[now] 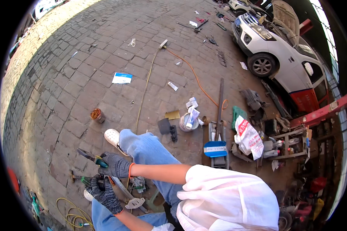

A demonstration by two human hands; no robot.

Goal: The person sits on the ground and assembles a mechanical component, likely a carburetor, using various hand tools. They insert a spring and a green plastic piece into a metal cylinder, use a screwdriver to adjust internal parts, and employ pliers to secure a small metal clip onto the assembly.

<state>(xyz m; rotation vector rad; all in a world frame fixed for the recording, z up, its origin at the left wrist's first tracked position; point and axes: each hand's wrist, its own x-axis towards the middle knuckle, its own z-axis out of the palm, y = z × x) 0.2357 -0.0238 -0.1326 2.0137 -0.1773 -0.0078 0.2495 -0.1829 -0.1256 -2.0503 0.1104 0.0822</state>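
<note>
A gloved right hand wraps its grip around green-handled pliers above the paved floor; the gloved left hand curls close by, its hold impossible to tell. A white car stands beyond.

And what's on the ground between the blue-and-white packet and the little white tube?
In the head view, a thin yellow cable runs between the blue-and-white packet and the little white tube, touching neither.
</note>
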